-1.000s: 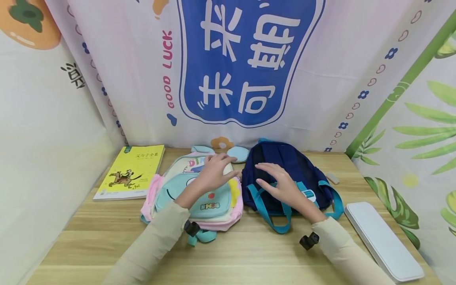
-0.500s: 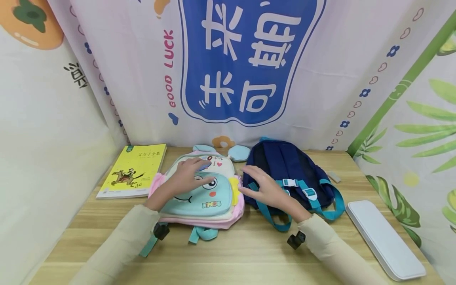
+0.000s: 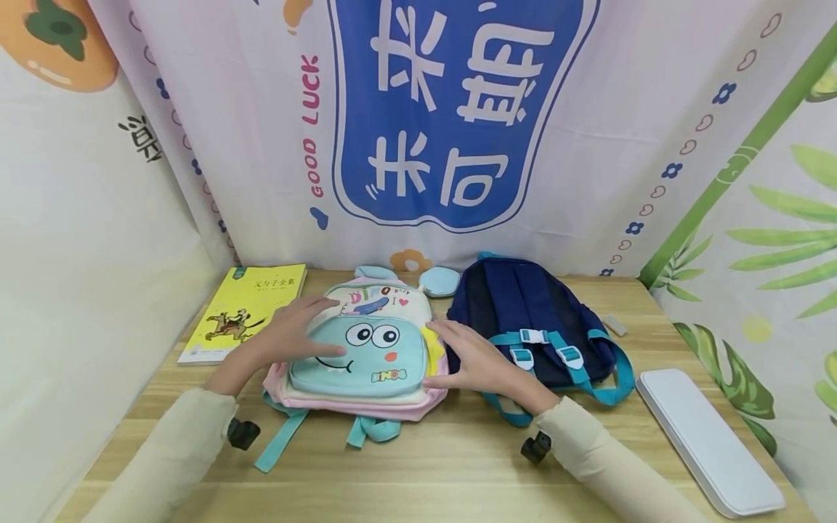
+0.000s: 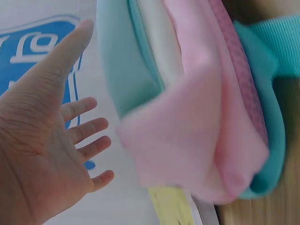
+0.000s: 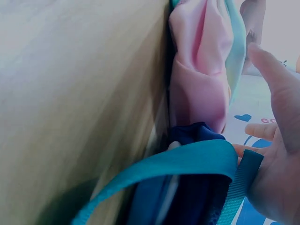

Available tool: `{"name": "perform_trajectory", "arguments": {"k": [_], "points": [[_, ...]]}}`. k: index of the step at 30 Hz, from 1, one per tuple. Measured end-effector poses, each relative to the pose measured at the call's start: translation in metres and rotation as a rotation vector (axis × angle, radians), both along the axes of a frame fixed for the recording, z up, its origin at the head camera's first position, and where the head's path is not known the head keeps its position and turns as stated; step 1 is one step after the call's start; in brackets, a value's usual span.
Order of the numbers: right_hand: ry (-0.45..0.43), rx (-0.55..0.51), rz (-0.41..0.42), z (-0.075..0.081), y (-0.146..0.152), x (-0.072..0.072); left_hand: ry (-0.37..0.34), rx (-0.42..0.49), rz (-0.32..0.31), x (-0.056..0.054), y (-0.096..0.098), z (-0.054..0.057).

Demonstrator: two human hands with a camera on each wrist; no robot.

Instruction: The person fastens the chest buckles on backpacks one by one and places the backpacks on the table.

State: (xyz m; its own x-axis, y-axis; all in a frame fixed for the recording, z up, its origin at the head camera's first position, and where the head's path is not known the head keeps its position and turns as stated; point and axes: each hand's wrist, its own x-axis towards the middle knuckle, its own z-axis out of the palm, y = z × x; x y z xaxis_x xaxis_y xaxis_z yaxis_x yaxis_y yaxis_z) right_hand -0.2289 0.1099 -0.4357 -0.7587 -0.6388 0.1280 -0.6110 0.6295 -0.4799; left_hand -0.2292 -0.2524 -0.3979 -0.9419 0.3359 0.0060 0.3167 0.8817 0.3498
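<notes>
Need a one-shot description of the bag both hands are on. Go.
On the wooden table, between the yellow book and the navy backpack, lies the pastel backpack. Only it has a mint cartoon face with googly eyes and pink edging.

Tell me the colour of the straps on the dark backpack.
Teal, on the navy backpack; its straps show best in the head view.

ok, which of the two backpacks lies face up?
The pink and mint cartoon-face backpack, between both hands. Its front pocket with eyes and smile shows. The navy backpack beside it lies face down, with its teal straps and buckles on top.
</notes>
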Motion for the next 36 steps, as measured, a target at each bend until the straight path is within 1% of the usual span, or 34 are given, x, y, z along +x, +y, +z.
{"name": "perform_trajectory", "arguments": {"k": [4,9,12,15,17,21,26,28,36], "points": [[-0.002,0.043,-0.007,-0.001,0.0,0.002,-0.021,0.001,-0.012,0.006,-0.013,0.001],[0.014,0.101,-0.005,-0.003,0.001,0.004,-0.043,0.022,-0.049,0.01,-0.028,0.0],[0.026,0.126,-0.001,-0.004,0.002,0.006,-0.044,0.033,-0.074,0.013,-0.037,0.0],[0.053,0.151,0.006,-0.006,0.002,0.008,-0.05,0.049,-0.09,0.016,-0.044,0.001],[0.089,0.172,0.018,-0.008,0.002,0.009,-0.06,0.071,-0.095,0.018,-0.048,0.002],[0.169,0.198,0.037,-0.013,0.002,0.011,-0.097,0.108,-0.093,0.023,-0.053,0.004],[0.219,0.197,0.015,-0.015,0.001,0.012,-0.132,0.086,-0.067,0.026,-0.058,0.003],[0.225,0.204,0.001,-0.015,0.001,0.011,-0.14,0.077,-0.057,0.026,-0.059,0.002],[0.209,0.231,-0.026,-0.015,0.0,0.01,-0.121,0.089,-0.099,0.026,-0.057,0.002]]}}
